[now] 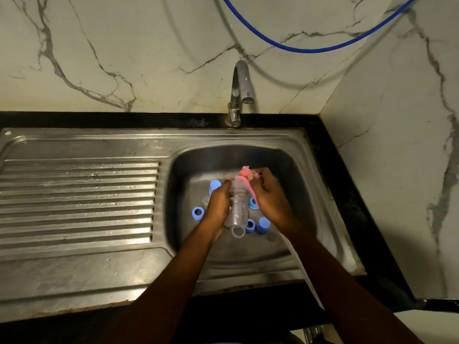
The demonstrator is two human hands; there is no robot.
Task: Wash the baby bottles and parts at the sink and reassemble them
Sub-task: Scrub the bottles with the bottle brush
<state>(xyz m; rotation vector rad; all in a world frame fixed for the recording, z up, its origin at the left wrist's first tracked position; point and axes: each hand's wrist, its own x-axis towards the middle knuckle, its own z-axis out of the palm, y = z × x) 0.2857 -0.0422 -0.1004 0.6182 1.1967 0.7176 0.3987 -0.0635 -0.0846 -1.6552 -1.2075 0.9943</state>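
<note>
Over the steel sink basin (293,170) my left hand (218,204) grips a clear baby bottle (237,207), its open mouth toward me. My right hand (269,192) holds a pink bottle brush (246,181) against the bottle's far end; the brush handle runs down beside the bottle. On the basin floor lie several blue parts: a cap (214,186) at the back left, a ring (198,213) on the left, a ring (252,202) between my hands, and a ring (249,225) beside a cap (263,225) near my right wrist. A clear ring-shaped part (238,231) lies just below the bottle.
A chrome tap (239,93) stands behind the basin; no water is seen running. The ribbed steel drainboard (79,199) fills the left. A black counter edge (347,170) and marble walls border the sink on the right. A blue hose (310,49) hangs on the wall.
</note>
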